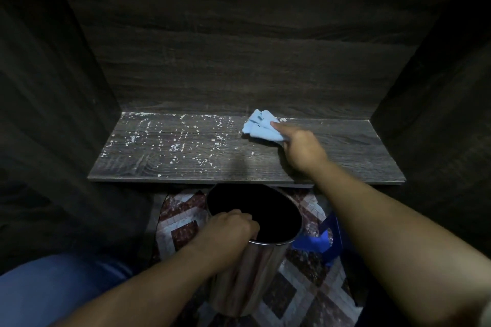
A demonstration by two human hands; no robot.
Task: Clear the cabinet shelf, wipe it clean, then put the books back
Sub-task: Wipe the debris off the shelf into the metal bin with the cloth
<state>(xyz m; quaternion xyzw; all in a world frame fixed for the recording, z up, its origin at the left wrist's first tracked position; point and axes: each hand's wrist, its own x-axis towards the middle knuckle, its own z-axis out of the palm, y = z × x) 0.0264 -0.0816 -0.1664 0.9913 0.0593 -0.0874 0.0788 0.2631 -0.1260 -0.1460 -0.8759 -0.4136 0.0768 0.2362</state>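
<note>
The dark wood cabinet shelf (pixel 345 156) lies bare of books, with white crumbs (pixel 170 141) scattered over its left and middle parts. My right hand (pixel 300 147) grips a crumpled light blue cloth (pixel 261 127) and holds it down on the shelf near the back, right of centre. My left hand (pixel 231 228) grips the rim of a shiny metal bin (pixel 255 268), held tilted just below the shelf's front edge, its dark opening facing up. No books are in view.
Dark cabinet walls close in at the left (pixel 53 114), right (pixel 438 114) and back. Below the shelf is a patterned tile floor (pixel 305 295). A blue plastic object (pixel 318 241) sits on the floor right of the bin. My blue-clad leg (pixel 53 287) is at lower left.
</note>
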